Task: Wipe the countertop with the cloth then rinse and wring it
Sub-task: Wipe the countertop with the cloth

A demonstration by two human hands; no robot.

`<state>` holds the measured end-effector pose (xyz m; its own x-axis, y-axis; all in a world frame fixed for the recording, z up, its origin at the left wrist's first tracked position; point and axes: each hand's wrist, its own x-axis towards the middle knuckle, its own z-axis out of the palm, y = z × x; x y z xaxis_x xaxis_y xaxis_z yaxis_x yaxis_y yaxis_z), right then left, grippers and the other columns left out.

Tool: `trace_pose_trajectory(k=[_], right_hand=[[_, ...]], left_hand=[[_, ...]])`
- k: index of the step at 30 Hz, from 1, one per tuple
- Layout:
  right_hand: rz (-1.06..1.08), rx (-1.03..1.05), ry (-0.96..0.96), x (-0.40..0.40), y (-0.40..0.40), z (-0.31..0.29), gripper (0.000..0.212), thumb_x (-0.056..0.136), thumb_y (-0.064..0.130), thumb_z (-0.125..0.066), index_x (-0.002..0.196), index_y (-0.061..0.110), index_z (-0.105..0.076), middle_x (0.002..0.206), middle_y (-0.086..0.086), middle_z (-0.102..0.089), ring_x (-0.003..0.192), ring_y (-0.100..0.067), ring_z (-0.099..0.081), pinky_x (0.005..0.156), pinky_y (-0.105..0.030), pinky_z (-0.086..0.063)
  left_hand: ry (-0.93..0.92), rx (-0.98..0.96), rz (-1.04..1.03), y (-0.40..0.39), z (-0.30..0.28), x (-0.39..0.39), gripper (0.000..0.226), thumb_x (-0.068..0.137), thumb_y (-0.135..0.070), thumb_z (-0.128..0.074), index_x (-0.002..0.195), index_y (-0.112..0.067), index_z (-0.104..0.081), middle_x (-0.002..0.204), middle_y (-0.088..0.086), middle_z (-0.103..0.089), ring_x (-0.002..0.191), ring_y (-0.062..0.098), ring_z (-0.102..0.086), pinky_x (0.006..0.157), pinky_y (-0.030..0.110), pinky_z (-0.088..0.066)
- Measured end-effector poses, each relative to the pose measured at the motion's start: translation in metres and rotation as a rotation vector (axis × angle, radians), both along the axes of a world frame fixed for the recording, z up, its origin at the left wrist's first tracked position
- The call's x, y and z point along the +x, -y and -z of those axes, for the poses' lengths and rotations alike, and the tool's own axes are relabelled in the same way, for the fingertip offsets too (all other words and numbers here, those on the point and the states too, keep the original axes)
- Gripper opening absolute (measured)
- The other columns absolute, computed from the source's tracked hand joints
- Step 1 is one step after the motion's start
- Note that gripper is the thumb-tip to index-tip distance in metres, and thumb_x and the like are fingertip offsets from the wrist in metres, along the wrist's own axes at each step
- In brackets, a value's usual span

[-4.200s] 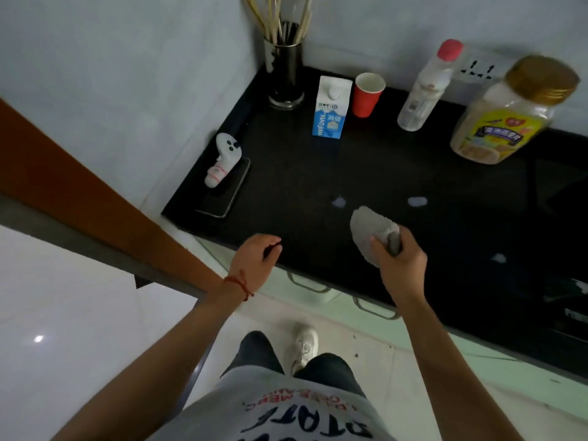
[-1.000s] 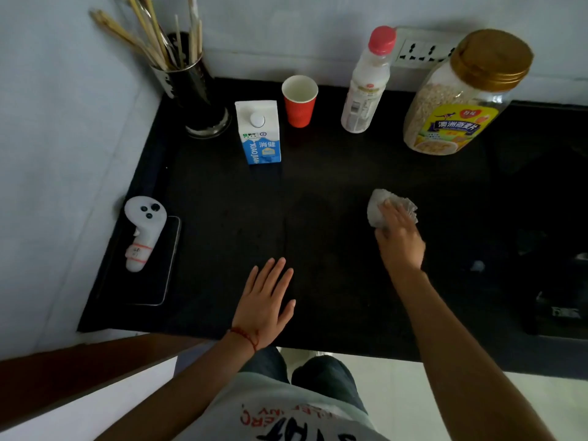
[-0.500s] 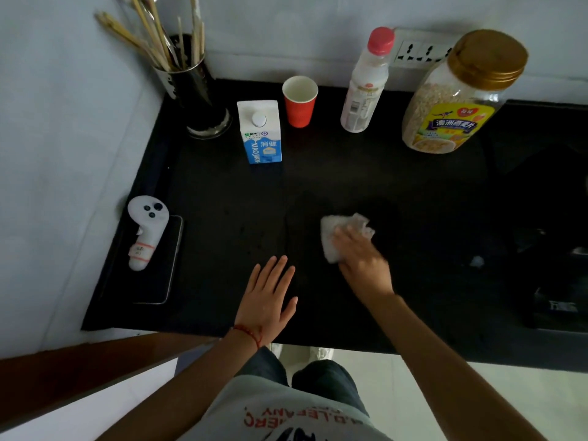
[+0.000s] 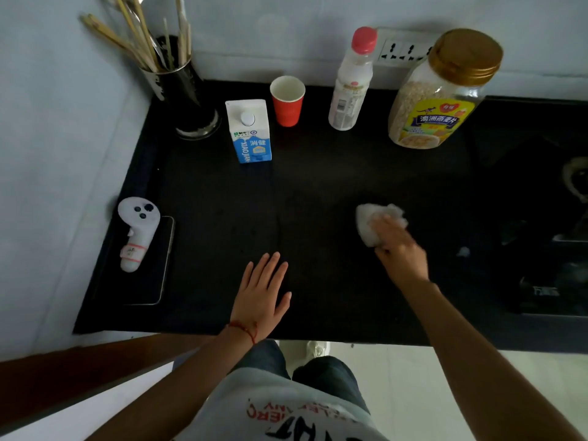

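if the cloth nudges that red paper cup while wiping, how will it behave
The red paper cup looks empty, so it is probably very light and would slide or tip at a slight nudge. It narrows toward its base, so it likely topples easily. Being paper, it would probably dent if squeezed.

Countertop [image 4: 318, 192]: black, matt, faintly speckled, stone-like. Cloth [image 4: 370, 226]: pale, crumpled, soft nap. Utensil holder [image 4: 183, 97]: polished metal, reflective. Milk carton [image 4: 249, 132]: coated paperboard, plastic cap. Cup [image 4: 287, 101]: red paper. Jar [image 4: 436, 100]: clear plastic, gold ribbed lid. Bottle [image 4: 351, 84]: translucent plastic.
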<state>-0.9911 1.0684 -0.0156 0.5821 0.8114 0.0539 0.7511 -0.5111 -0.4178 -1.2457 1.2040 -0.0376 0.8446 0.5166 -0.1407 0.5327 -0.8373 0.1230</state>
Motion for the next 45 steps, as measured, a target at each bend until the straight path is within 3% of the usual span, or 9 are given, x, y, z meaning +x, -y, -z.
trace_pose_trajectory(k=[2,7,10,17,22,29,35,40,45], right_hand=[[0.239,-0.038,-0.027,-0.008,-0.004,-0.002,0.058,0.085,0.002,-0.054,0.137,0.020,-0.037,0.148,-0.008,-0.036,0.136,-0.023,-0.034,0.100,-0.046,-0.044],[-0.145,0.076,0.121,-0.049,0.031,0.006,0.038,0.083,0.014,-0.052,0.121,0.012,-0.058,0.129,-0.007,-0.059,0.126,-0.020,-0.046,0.097,-0.039,-0.047],[-0.170,0.069,0.157,-0.039,0.036,0.003,0.039,0.083,0.021,-0.048,0.120,0.013,-0.058,0.126,-0.006,-0.061,0.124,-0.018,-0.046,0.097,-0.040,-0.048],[0.330,0.110,0.092,-0.015,0.069,-0.014,0.045,0.082,0.004,-0.061,0.125,0.015,-0.054,0.134,-0.007,-0.055,0.126,-0.021,-0.048,0.087,-0.037,-0.052],[0.618,0.017,0.028,0.018,0.111,-0.017,0.047,0.084,0.003,-0.057,0.129,0.015,-0.051,0.140,-0.006,-0.048,0.134,-0.025,-0.039,0.093,-0.053,-0.048],[0.074,0.021,0.146,0.005,0.123,0.006,0.053,0.071,0.002,-0.072,0.121,0.012,-0.058,0.128,-0.010,-0.060,0.122,-0.029,-0.052,0.089,-0.048,-0.053],[0.559,0.020,-0.013,0.026,0.094,-0.010,0.049,0.084,0.004,-0.057,0.131,0.014,-0.047,0.143,-0.009,-0.045,0.133,-0.028,-0.039,0.093,-0.051,-0.048],[0.007,0.053,0.150,0.017,0.116,0.004,0.055,0.071,0.002,-0.073,0.122,0.014,-0.058,0.129,-0.009,-0.059,0.118,-0.029,-0.056,0.091,-0.043,-0.050],[0.480,0.019,0.013,0.030,0.093,-0.013,0.048,0.082,0.002,-0.059,0.128,0.011,-0.050,0.140,-0.014,-0.047,0.127,-0.034,-0.046,0.085,-0.049,-0.052]], left_hand=[[-0.003,0.012,-0.013,0.001,0.001,-0.001,0.054,0.083,-0.043,-0.035,0.129,-0.017,-0.044,0.138,0.007,-0.052,0.129,0.024,-0.047,0.105,0.044,-0.030],[0.056,-0.005,-0.040,0.005,0.000,0.003,0.053,0.082,-0.041,-0.036,0.128,-0.015,-0.043,0.138,0.012,-0.051,0.129,0.027,-0.045,0.104,0.045,-0.035],[0.099,-0.009,0.023,0.017,-0.003,0.016,0.054,0.082,-0.040,-0.037,0.129,-0.014,-0.042,0.138,0.012,-0.050,0.132,0.025,-0.035,0.103,0.043,-0.036],[0.083,-0.049,0.371,0.063,-0.007,0.069,0.053,0.083,-0.043,-0.038,0.129,-0.017,-0.044,0.138,0.007,-0.052,0.128,0.023,-0.049,0.102,0.043,-0.046],[0.045,-0.033,0.423,0.077,-0.004,0.089,0.051,0.084,-0.044,-0.036,0.127,-0.020,-0.051,0.137,0.005,-0.053,0.126,0.021,-0.051,0.102,0.040,-0.043],[0.073,-0.034,0.417,0.078,0.002,0.088,0.051,0.085,-0.042,-0.039,0.129,-0.019,-0.048,0.139,0.005,-0.052,0.128,0.022,-0.049,0.103,0.044,-0.042],[0.079,-0.022,0.417,0.078,0.003,0.088,0.051,0.085,-0.042,-0.039,0.131,-0.020,-0.044,0.141,0.004,-0.049,0.131,0.021,-0.046,0.106,0.044,-0.038],[0.090,-0.023,0.424,0.078,0.004,0.088,0.051,0.084,-0.042,-0.040,0.130,-0.019,-0.046,0.141,0.006,-0.049,0.130,0.022,-0.047,0.104,0.044,-0.041],[0.073,-0.007,0.425,0.077,0.002,0.089,0.052,0.085,-0.043,-0.039,0.131,-0.020,-0.044,0.141,0.005,-0.050,0.130,0.021,-0.047,0.104,0.042,-0.043]])
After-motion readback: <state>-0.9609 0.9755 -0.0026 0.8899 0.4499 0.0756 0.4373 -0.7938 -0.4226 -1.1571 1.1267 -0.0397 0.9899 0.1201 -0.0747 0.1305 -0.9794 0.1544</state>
